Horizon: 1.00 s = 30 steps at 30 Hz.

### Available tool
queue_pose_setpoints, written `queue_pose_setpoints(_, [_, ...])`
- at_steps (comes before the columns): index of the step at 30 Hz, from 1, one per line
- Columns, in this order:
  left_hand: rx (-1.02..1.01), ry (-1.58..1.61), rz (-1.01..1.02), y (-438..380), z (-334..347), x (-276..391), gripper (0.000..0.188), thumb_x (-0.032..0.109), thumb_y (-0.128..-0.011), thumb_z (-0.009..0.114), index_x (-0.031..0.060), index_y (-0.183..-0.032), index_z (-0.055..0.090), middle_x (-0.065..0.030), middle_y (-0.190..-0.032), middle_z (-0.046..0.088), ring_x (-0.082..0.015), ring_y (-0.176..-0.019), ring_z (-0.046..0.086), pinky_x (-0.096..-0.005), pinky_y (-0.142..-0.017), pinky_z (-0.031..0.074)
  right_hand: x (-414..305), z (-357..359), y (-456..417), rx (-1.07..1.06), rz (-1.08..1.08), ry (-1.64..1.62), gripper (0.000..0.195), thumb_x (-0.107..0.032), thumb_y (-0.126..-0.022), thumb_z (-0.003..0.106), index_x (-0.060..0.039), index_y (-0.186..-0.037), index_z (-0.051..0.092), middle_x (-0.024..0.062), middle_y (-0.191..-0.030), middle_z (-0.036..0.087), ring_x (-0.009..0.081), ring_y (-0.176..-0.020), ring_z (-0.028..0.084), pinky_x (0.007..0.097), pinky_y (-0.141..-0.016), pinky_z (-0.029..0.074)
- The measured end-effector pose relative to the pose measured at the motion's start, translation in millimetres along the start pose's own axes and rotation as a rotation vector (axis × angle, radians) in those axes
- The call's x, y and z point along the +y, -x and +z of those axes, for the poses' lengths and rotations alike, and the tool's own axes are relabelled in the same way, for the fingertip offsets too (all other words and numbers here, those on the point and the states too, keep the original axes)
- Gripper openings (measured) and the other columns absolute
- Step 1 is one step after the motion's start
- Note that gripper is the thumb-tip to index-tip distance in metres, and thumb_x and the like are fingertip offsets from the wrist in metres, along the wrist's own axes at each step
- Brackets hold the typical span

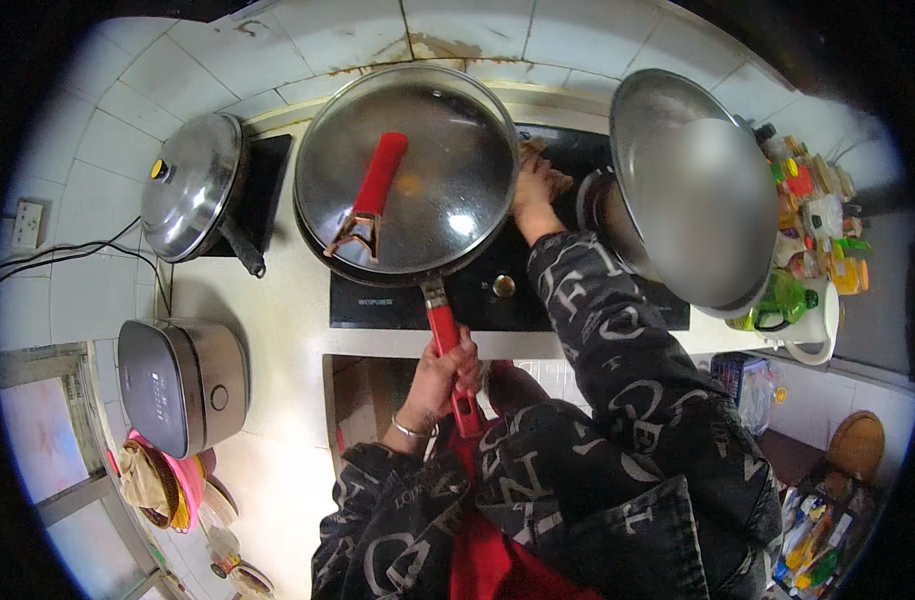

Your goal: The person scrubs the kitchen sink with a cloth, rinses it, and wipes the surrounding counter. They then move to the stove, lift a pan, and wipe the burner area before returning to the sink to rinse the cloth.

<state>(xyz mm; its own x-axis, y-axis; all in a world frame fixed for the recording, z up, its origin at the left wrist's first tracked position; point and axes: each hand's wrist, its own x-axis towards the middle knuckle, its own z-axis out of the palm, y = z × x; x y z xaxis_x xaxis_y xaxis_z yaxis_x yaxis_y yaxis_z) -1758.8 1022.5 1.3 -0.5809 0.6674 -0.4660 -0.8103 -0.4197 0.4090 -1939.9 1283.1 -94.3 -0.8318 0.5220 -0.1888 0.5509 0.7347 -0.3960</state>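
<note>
My left hand [446, 375] is closed around the red handle [443, 322] of a frying pan. A domed glass lid [427, 105] covers the pan, which sits over the left part of a black glass cooktop [382, 304]. The lid bears a red-sleeved metal handle [382, 172]. Just right of the pan, my right hand [536, 187] presses a brown cloth [551, 176] to the cooktop's surface; its fingers are partly hidden by the cloth and the lid's edge.
A large metal lid or wok [622, 120] stands tilted at right, beside a dark round pot or burner [596, 199]. Bottles and jars [802, 180] crowd the far right. At left are a lidded steel pan [194, 187] and a rice cooker [183, 386]. A tiled wall rises behind.
</note>
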Motion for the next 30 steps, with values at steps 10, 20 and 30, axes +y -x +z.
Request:
queue_pose_setpoints(10, [-0.019, 0.004, -0.071, 9, -10, 16, 0.012, 0.015, -0.09, 0.054, 0.0109, -0.094, 0.044, 0.0022, -0.06, 0.038, -0.0073, -0.042, 0.035, -0.0222, -0.041, 0.033, 32, 22, -97, 0.122, -0.117, -0.297, 0.046, -0.031, -0.091, 0.04, -0.0183, -0.136, 0.036, 0.015, -0.147, 0.02, 0.0447, -0.13, 0.02, 0.059, -0.104, 0.016])
queue_pose_setpoints(20, [-0.031, -0.027, -0.113, 3, -12, 19, 0.009, 0.012, -0.09, 0.053, 0.0106, -0.094, 0.045, 0.0017, -0.058, 0.039, -0.0086, -0.042, 0.037, -0.0242, -0.041, 0.036, 73, 7, -107, 0.427, 0.01, 0.232, 0.048, -0.019, -0.086, 0.043, -0.0122, -0.133, 0.04, 0.0146, -0.146, 0.022, 0.0459, -0.13, 0.019, 0.0629, -0.101, 0.015])
queue_pose_setpoints(30, [-0.068, 0.016, -0.08, 5, -16, 14, 0.009, 0.014, -0.09, 0.053, 0.0104, -0.093, 0.045, 0.0016, -0.057, 0.038, -0.0093, -0.04, 0.036, -0.0256, -0.038, 0.036, 8, 17, 39, -0.07, -0.236, 0.317, 0.067, -0.019, -0.082, 0.051, -0.0134, -0.143, 0.023, 0.0158, -0.149, 0.013, 0.0396, -0.136, 0.011, 0.0523, -0.11, 0.008])
